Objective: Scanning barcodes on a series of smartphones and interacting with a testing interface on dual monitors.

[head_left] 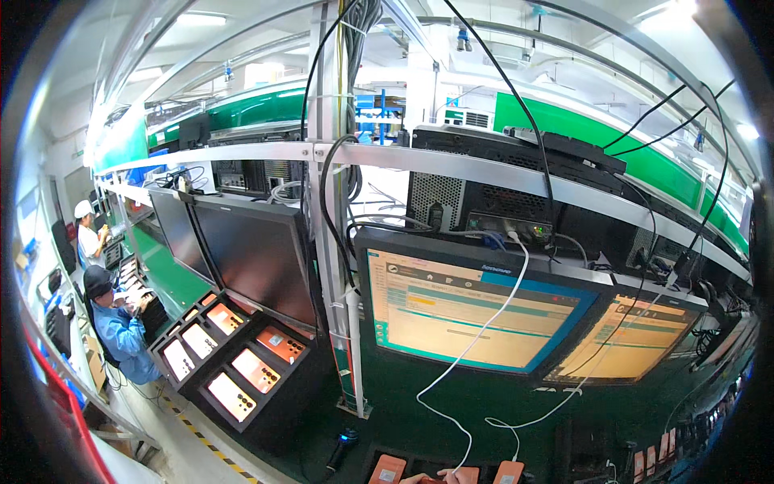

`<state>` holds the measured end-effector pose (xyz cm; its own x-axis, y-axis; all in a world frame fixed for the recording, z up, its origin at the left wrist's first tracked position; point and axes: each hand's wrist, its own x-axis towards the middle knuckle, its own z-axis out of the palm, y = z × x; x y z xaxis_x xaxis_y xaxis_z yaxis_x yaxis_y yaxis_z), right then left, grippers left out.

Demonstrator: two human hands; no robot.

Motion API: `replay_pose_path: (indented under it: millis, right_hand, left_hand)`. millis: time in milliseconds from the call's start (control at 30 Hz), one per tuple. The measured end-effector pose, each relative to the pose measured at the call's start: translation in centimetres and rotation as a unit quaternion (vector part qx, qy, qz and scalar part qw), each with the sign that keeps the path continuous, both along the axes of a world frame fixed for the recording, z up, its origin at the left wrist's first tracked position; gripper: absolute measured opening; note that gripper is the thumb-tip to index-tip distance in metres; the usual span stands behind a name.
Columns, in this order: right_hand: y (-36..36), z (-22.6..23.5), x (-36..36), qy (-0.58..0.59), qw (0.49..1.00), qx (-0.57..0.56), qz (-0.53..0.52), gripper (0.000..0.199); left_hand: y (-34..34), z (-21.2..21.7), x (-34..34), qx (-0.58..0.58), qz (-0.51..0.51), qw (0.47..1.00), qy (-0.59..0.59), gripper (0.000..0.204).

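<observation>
Only the fingertips of my left hand (pixel 414 479) and my right hand (pixel 454 477) show at the bottom edge. Between them is a sliver of an orange phone (pixel 433 481); my left fingers are closed at its side. A white cable (pixel 446 420) hangs from behind the monitor and runs down to my right fingers, which are closed at its end. The plug itself is hidden. To the left lies an orange phone (pixel 387 469) in a black tray. Another orange phone (pixel 508 472) sits to the right, with a second white cable (pixel 516 424) reaching it.
A handheld scanner (pixel 342 448) stands left of the tray. Two lit monitors (pixel 476 315) (pixel 625 339) hang ahead, beside a metal post (pixel 348 355). Black trays of phones (pixel 256 371) lie at left. Two people (pixel 125 327) (pixel 89 234) work farther left. More phones (pixel 651 460) stand at right.
</observation>
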<state>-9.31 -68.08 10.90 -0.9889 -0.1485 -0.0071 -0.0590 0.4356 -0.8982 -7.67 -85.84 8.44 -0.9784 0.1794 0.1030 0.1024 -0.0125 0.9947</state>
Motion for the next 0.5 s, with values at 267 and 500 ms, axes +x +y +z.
replay_pose_path:
  millis: [267,500]
  right_hand:
    - [0.9,3.3,-1.7,0.068,0.995,0.036,0.069,0.017]
    - [1.8,5.7,-3.0,0.124,0.971,0.083,0.187,0.016]
  left_hand:
    - [0.6,0.5,0.2,0.005,-0.016,1.0,-0.017,0.015]
    - [0.5,1.2,0.6,0.023,-0.016,0.998,-0.054,0.016]
